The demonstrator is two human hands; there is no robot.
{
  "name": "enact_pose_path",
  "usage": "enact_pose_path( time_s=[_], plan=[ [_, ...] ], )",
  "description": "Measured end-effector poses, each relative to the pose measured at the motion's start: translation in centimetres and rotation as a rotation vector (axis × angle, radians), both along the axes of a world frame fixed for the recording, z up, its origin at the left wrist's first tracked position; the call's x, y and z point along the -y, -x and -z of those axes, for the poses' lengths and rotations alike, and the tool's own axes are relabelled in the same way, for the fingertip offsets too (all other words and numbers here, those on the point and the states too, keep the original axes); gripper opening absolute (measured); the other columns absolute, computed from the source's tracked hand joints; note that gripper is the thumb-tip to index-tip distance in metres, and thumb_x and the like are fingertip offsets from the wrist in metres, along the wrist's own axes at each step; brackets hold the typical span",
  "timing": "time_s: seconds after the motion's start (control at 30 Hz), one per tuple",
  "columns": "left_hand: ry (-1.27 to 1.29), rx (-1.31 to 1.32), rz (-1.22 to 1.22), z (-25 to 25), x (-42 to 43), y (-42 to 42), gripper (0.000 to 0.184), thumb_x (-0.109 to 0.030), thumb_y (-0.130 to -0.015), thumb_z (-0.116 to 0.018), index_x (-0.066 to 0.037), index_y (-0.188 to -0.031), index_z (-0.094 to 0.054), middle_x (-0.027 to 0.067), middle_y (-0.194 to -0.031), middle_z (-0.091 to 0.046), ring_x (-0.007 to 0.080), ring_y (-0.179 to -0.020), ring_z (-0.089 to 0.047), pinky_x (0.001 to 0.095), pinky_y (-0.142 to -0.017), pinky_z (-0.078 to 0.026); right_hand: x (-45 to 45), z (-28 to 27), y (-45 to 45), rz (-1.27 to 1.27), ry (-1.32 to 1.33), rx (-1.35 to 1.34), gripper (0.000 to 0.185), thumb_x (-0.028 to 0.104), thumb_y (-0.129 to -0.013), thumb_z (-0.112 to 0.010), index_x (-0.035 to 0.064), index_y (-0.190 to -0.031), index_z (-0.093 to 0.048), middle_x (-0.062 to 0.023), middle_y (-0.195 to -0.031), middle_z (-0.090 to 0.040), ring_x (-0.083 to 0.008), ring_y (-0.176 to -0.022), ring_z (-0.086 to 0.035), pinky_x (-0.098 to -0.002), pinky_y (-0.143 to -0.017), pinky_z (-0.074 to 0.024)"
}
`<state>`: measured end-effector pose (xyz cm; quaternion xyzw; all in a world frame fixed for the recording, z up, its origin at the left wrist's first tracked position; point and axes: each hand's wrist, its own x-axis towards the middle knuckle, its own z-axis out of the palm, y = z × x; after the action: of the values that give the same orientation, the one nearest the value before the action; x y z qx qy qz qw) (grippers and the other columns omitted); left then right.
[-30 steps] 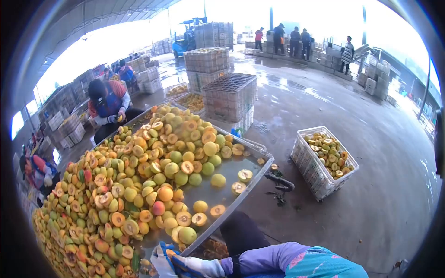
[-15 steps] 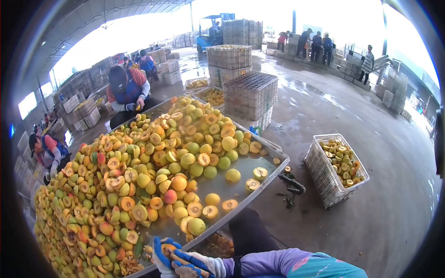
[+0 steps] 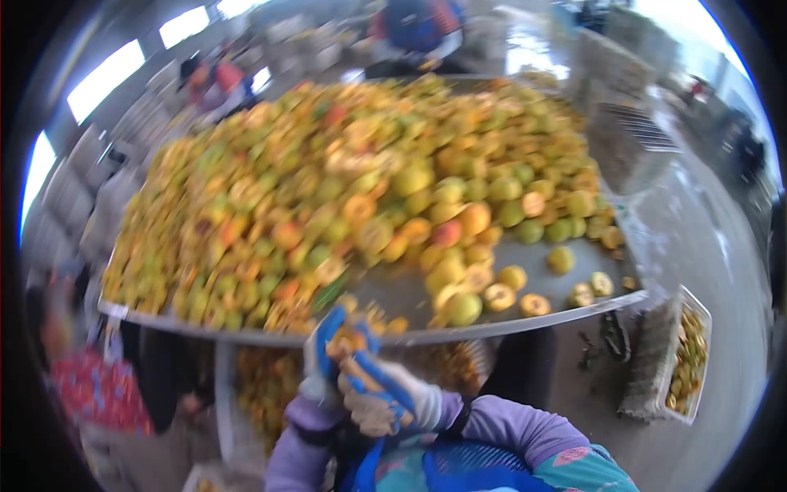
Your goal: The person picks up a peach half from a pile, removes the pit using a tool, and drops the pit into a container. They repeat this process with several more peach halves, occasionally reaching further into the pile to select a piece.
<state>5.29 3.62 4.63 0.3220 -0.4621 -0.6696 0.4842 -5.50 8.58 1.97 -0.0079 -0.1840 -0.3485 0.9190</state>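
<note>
My left hand (image 3: 322,354), in a white and blue glove, is closed around a cut orange-yellow peach (image 3: 346,340) just off the table's near edge. Beside it my right hand (image 3: 387,395), gloved alike, is curled shut against the fruit. A tan, elongated shape shows at its fingers, too blurred to name. Beyond both hands, a large heap of whole and halved peaches (image 3: 270,213) covers the metal table (image 3: 566,275). A green leaf (image 3: 329,293) lies on the near side of the heap.
A white crate (image 3: 697,328) of cut peaches stands on the floor at the right. Below the table edge are more fruit pieces (image 3: 266,385). Co-workers sit across the table (image 3: 414,29) and at the far left (image 3: 217,86). A stacked crate (image 3: 627,139) stands beyond the right corner.
The view has swung left and down onto the table, with motion blur. Both hands now appear nearer the middle, still together around the peach.
</note>
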Motion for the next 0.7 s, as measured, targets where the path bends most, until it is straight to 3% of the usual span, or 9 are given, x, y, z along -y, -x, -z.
enact_pose_path(
  time_s=[0.03,0.07,0.13,0.2,0.27,0.4,0.47,0.57,0.7],
  plan=[
    [0.164,0.099,0.02,8.9,3.3,-2.9,0.054,-0.033,-0.092,-0.058,0.0,-0.133,-0.045,0.0097,-0.105,-0.063,0.0228,-0.082,-0.062,0.0332,-0.073,-0.051,-0.4,-1.6,-0.5,0.059,-0.151,-0.295,0.043,0.054,-0.096,-0.041,0.0132,-0.094,-0.053,-0.0018,-0.061,-0.048,-0.0143,-0.046,-0.046,-0.0288,-0.044,-0.0375],
    [-0.13,-0.373,0.248,2.7,2.2,-0.6,0.039,-0.028,-0.09,-0.061,-0.006,-0.122,-0.056,0.006,-0.106,-0.059,0.0114,-0.09,-0.058,0.0282,-0.069,-0.05,-0.5,-2.8,-0.2,0.135,-0.276,-0.609,0.047,0.056,-0.097,-0.036,0.0124,-0.09,-0.051,-0.0018,-0.056,-0.044,-0.0142,-0.043,-0.042,-0.0279,-0.042,-0.0349],
    [0.818,0.96,-0.378,3.1,2.2,-4.1,0.041,-0.033,-0.083,-0.069,-0.005,-0.111,-0.061,0.0074,-0.094,-0.062,0.0137,-0.083,-0.06,0.0297,-0.067,-0.051,-1.1,-2.4,1.9,0.068,-0.349,-0.388,0.048,0.056,-0.097,-0.035,0.0106,-0.087,-0.048,-0.0016,-0.054,-0.041,-0.0138,-0.041,-0.039,-0.0272,-0.041,-0.0331],
    [-0.199,0.654,-0.206,4.7,5.7,-11.4,0.038,-0.031,-0.077,-0.075,-0.003,-0.099,-0.063,0.0105,-0.08,-0.064,0.0196,-0.076,-0.063,0.0322,-0.068,-0.052,-2.2,1.0,4.5,0.14,-0.142,-0.595,0.049,0.055,-0.098,-0.033,0.0095,-0.085,-0.046,-0.0018,-0.052,-0.039,-0.0155,-0.04,-0.039,-0.0282,-0.038,-0.0321],
    [0.441,1.886,-0.397,4.9,7.0,-14.3,0.034,-0.032,-0.078,-0.072,-0.003,-0.095,-0.066,0.015,-0.09,-0.067,0.0342,-0.083,-0.064,0.0421,-0.076,-0.051,-2.5,0.2,7.9,0.191,-0.046,-1.299,0.045,0.052,-0.096,-0.045,0.0081,-0.097,-0.053,-0.0037,-0.057,-0.05,-0.0151,-0.043,-0.047,-0.0274,-0.037,-0.0349],
    [0.429,1.259,-0.256,-2.2,14.2,-6.0,0.035,-0.033,-0.081,-0.069,-0.002,-0.096,-0.066,0.0192,-0.093,-0.067,0.0328,-0.089,-0.065,0.0393,-0.078,-0.051,3.7,-3.2,13.5,0.676,0.184,-2.037,0.041,0.04,-0.09,-0.057,0.0016,-0.104,-0.06,-0.0056,-0.073,-0.061,-0.0156,-0.064,-0.058,-0.0296,-0.057,-0.0462],
    [0.687,1.223,-0.162,-4.2,19.6,-1.0,0.04,-0.036,-0.082,-0.068,-0.002,-0.102,-0.066,0.0191,-0.1,-0.067,0.0327,-0.092,-0.065,0.0382,-0.081,-0.051,9.3,-4.2,16.9,0.966,0.232,-1.993,0.041,0.038,-0.087,-0.059,-0.0001,-0.1,-0.061,-0.0084,-0.081,-0.064,-0.0172,-0.076,-0.06,-0.0308,-0.069,-0.0474],
    [0.866,1.224,-0.182,-5.0,28.8,6.6,0.045,-0.037,-0.084,-0.065,-0.004,-0.113,-0.062,0.02,-0.114,-0.061,0.0343,-0.108,-0.058,0.0395,-0.092,-0.046,18.7,-5.9,21.7,1.171,0.382,-2.313,0.04,0.036,-0.087,-0.059,-0.0006,-0.103,-0.058,-0.0192,-0.086,-0.065,-0.032,-0.083,-0.063,-0.0389,-0.076,-0.0478],
    [0.797,1.344,-0.165,-5.5,40.3,15.0,0.061,-0.043,-0.084,-0.063,-0.006,-0.131,-0.052,0.017,-0.132,-0.053,0.0318,-0.122,-0.051,0.0386,-0.104,-0.039,32.5,-5.4,25.6,1.41,0.625,-2.504,0.039,0.034,-0.086,-0.057,0.0003,-0.105,-0.058,-0.0265,-0.097,-0.064,-0.043,-0.096,-0.059,-0.0455,-0.084,-0.0465]
  ],
)
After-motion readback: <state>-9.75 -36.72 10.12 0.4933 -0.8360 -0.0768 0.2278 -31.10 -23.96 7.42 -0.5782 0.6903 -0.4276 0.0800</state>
